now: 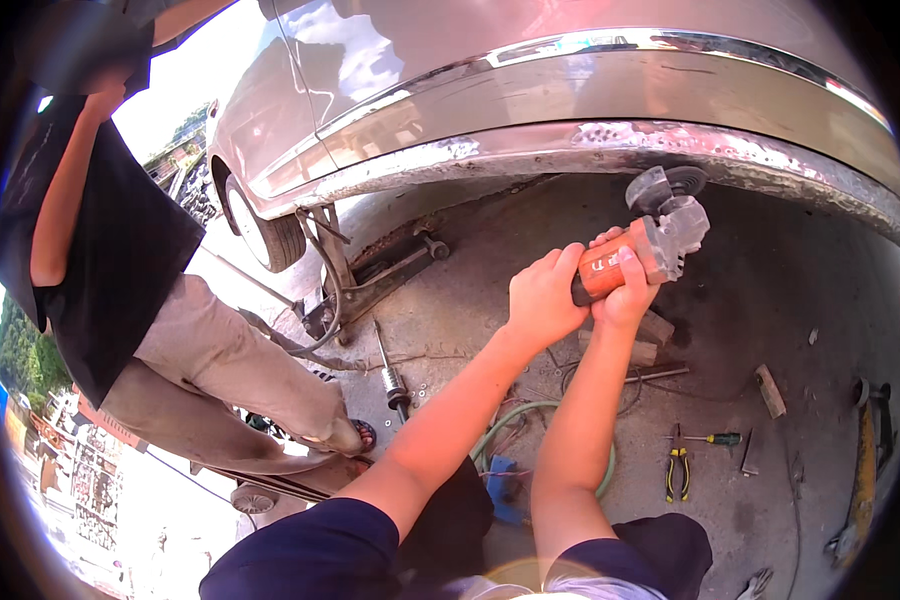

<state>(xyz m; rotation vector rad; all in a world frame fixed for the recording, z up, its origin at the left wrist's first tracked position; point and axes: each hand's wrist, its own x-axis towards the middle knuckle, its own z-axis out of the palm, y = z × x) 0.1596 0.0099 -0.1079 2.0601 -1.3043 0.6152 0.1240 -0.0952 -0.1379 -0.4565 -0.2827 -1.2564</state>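
Both hands wrap the orange angle grinder [638, 250]: left hand [542, 297] hides its rear, right hand [625, 290] clenches mid-body. Disc [686, 181] nears the far sill [610, 140]; open floor right.

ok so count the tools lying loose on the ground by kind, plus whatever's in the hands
angle grinder, held by left hand and right hand: 1
pliers with yellow and red grips: 1
screwdriver with green and yellow handle: 1
shock absorber style rod: 1
floor jack under the car: 1
total: 5
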